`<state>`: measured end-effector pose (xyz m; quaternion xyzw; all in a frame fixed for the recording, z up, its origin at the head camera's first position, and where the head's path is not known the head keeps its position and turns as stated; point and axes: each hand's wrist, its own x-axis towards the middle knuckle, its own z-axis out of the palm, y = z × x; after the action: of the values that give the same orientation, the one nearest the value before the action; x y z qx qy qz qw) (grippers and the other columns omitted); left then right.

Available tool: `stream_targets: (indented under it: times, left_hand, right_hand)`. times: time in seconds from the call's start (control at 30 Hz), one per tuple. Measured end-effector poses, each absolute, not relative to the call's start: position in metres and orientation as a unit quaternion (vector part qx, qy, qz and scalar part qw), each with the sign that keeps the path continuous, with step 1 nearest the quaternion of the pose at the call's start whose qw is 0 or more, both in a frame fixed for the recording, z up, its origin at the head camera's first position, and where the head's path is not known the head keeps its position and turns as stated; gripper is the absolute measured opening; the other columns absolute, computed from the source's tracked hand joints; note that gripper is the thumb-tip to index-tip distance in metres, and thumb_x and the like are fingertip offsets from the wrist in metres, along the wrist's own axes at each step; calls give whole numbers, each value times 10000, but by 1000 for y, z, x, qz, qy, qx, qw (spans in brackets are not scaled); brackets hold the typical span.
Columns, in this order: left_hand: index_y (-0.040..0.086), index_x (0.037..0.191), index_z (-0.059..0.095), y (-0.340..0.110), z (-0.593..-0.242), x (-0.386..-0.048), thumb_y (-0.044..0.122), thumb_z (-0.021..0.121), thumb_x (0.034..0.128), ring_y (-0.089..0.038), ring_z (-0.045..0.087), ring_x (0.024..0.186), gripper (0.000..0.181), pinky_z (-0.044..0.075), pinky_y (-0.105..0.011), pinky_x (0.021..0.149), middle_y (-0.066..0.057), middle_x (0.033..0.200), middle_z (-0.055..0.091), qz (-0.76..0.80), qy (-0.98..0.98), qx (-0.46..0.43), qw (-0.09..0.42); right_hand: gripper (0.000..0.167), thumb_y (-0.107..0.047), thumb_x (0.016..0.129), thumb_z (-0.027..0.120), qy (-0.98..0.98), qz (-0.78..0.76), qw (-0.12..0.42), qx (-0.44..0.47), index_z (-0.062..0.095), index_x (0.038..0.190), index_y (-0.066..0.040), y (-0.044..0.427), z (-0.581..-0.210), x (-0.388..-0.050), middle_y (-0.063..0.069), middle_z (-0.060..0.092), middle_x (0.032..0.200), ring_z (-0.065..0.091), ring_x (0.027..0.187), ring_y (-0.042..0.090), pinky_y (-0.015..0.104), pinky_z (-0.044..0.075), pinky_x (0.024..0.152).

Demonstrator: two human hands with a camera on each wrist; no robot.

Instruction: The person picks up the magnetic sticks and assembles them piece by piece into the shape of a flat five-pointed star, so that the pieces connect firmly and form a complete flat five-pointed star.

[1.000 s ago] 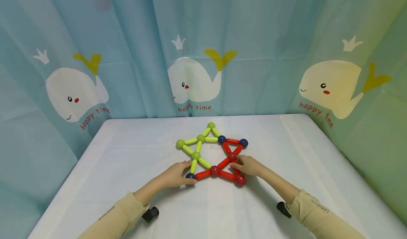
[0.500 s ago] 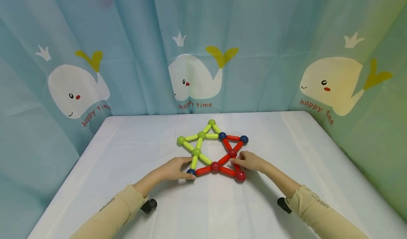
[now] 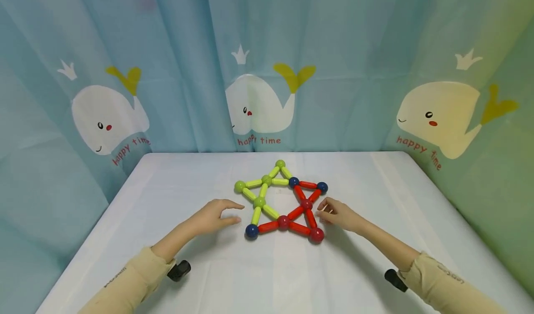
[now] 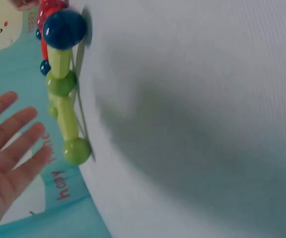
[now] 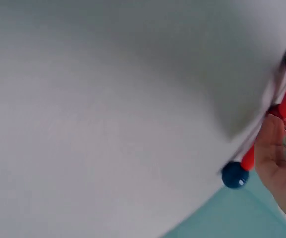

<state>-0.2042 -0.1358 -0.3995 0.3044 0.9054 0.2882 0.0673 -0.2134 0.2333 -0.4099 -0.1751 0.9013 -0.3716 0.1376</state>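
Note:
A star made of rods and balls lies flat on the white table. Its left and back parts have yellow-green rods (image 3: 270,211) and green balls (image 3: 259,201); the right and front parts have red rods (image 3: 299,229) and red balls (image 3: 283,222). Blue balls (image 3: 252,231) sit at the front left tip and at the back right. My left hand (image 3: 210,216) hovers left of the star, fingers spread, holding nothing. To the star's right, my right hand (image 3: 340,215) hangs close beside a red ball (image 3: 306,204) with loosely bent fingers and nothing in them.
The white tabletop (image 3: 267,277) stretches around the star. A light blue curtain (image 3: 183,96) with whale prints hangs behind and along both sides. Dark wrist cameras (image 3: 179,271) show below both forearms.
My left hand has let go of the front left blue ball and moved left. My right hand has drawn away rightward from the red rods. The star keeps its shape.

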Motion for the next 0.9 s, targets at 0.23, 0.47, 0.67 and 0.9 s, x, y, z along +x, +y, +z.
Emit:
stream_targets:
  times: [0.23,0.47,0.67,0.9]
  left_hand:
    - [39,1162,651,-135,-399,-199,171,613,911,-265,614,1107,286,473,-428,940,-82,1154,676,258,908,328,-31]
    - [66,1229,613,-122,-403,-195,162,608,916,-284,575,1169,328,459,-436,965,-108,1232,630,230,905,349,-79]
    - [91,1280,577,-116,-403,-193,185,621,909,-288,543,1206,385,460,-429,967,-128,1308,568,191,904,369,-97]
    - [152,1371,492,-114,-403,-196,238,559,949,-302,413,1335,436,405,-455,1027,-120,1427,461,181,904,372,-106]
  right_hand:
    - [188,-81,869,645,915,-251,-55,-312,630,1047,-24,237,-399,-194,46,650,963,590,873,187,332,536,759]
    - [374,-78,798,732,900,-179,-161,-364,632,1159,-76,231,-404,-185,47,623,1117,573,1041,220,389,528,838]
    - [498,-77,806,720,899,-198,-156,-359,558,1276,-84,230,-409,-182,87,597,1185,558,1078,260,430,518,848]
    - [487,-104,810,720,892,-203,-165,-369,557,1269,-91,229,-407,-188,119,540,1285,505,1163,292,483,486,898]
